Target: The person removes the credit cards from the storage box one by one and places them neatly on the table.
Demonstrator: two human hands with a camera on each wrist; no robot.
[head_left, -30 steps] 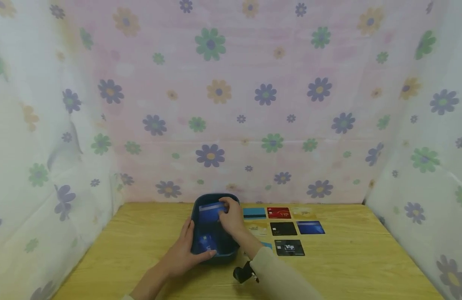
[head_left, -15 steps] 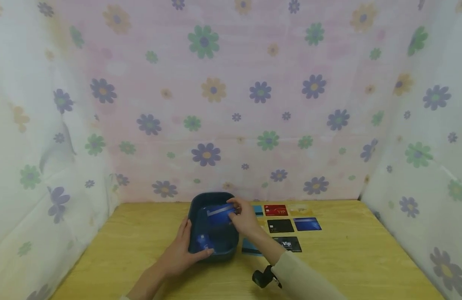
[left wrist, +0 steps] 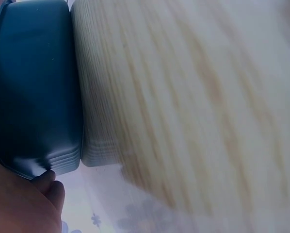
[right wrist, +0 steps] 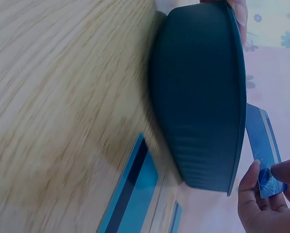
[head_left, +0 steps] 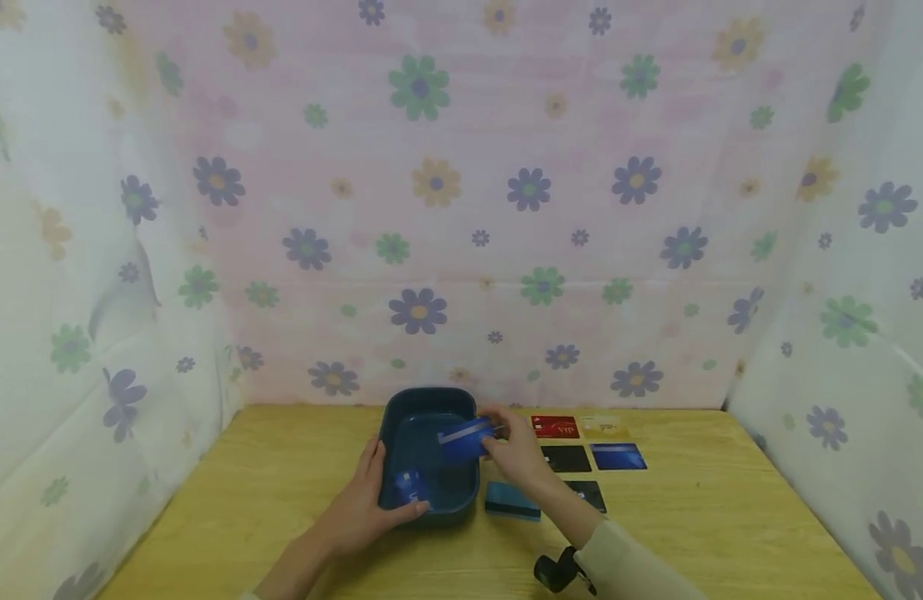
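Pinching a glossy blue card [head_left: 464,439] with a pale stripe, the right hand [head_left: 517,450] holds it over the right rim of a dark teal, rounded plastic tray [head_left: 428,500] on the wood-grain table [head_left: 281,500]. The left hand [head_left: 363,512] wraps its grip around the tray's near-left edge. Right of the tray lie flat cards: a red one [head_left: 555,427] reading "VIP", black ones, a teal one [head_left: 512,501].

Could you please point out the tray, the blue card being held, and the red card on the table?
tray [head_left: 392,417]: head view, on its far left rim.
blue card [head_left: 464,439]: head view, on its face.
red card [head_left: 555,427]: head view, on its middle.
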